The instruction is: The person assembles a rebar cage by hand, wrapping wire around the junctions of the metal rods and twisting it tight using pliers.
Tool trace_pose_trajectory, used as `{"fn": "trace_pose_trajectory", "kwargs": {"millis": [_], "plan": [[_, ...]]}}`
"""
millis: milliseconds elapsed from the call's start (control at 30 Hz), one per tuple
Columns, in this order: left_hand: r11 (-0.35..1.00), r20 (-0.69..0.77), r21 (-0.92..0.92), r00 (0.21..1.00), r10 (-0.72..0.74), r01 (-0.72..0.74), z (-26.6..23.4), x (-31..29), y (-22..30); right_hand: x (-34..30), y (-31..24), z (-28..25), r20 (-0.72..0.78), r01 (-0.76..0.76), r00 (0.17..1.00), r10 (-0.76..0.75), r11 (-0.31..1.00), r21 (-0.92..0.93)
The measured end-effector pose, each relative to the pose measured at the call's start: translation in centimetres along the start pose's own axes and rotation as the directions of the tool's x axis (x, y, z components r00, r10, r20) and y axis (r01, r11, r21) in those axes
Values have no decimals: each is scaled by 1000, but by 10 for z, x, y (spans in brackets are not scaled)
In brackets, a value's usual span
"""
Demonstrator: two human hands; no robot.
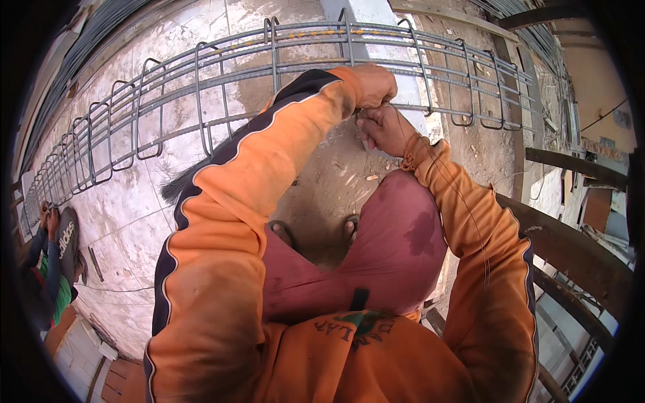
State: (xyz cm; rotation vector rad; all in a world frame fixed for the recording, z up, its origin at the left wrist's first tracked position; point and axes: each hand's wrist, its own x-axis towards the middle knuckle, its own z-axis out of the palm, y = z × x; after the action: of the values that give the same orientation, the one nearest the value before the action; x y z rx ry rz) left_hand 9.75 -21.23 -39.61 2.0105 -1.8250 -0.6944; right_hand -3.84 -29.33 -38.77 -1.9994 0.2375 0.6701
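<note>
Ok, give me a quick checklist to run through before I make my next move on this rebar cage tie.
1. Left hand on the rebar cage at the joint: ok.
2. Right hand at the same joint, just below: ok.
3. Tie wire seated round the bar: cannot tell, the hands hide it.
4. Stirrups upright and spaced along the cage: ok.
5. Feet planted on the concrete floor: ok.
6. Other person away from this joint: ok.

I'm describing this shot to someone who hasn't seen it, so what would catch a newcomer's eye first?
First, the long rebar cage of steel bars and square stirrups, curving across the top over the concrete floor. Next, the two orange sleeves rising from the lower edge, with the left hand and right hand meeting at the cage's lower bar. Another person crouches at the far left.
</note>
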Motion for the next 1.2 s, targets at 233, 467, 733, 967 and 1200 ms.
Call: {"fn": "trace_pose_trajectory", "kwargs": {"millis": [233, 467, 733, 967, 1200], "plan": [[988, -282, -116, 957, 63, -99, 1, -33, -35, -68, -13, -27, -79, 96, 980, -181, 786, -611], [939, 32, -326, 994, -106, 110, 30, -108, -45, -118, -133, -92, -240, -143, 921, -308, 307, -941], [925, -61, -376, 994, -87, 58, 52, -91, -49, 4, -44, -33, 208, 274, 935, -286, 213, -938], [930, -15, -346, 991, -136, 122, 45, -101, -51, 21, -21, 5, -60, 138, 891, -449, 395, -908], [950, -15, -296, 994, -107, 98, 46, -108, -54, 22, -16, 26, -233, -58, 835, -499, 340, -939]]}}
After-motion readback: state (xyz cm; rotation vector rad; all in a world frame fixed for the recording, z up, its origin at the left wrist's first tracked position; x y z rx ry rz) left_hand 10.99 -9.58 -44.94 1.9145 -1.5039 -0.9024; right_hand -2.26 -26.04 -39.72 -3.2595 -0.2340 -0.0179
